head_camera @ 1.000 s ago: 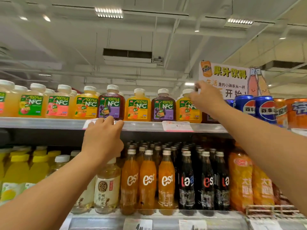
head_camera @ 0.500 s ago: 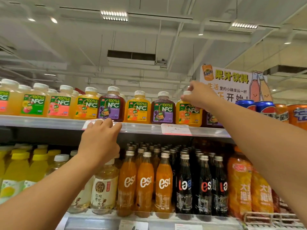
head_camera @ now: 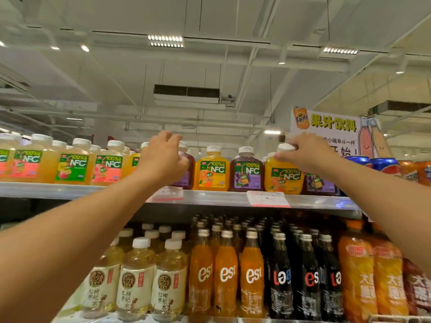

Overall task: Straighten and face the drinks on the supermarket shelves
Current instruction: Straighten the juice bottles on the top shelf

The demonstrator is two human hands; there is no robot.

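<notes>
Two hands work the top shelf (head_camera: 217,198): the right hand (head_camera: 305,153) pinches the cap of an orange bottle (head_camera: 283,177), mid-facing, while the left hand (head_camera: 163,159), fingers curled, reaches a purple bottle (head_camera: 186,169) just beyond its fingertips, likely next to be turned.

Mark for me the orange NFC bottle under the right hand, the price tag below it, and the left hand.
orange NFC bottle (head_camera: 285,180): head view, on its front label.
price tag (head_camera: 268,198): head view, middle of the tag.
left hand (head_camera: 163,159): head view, back of the hand.
</notes>
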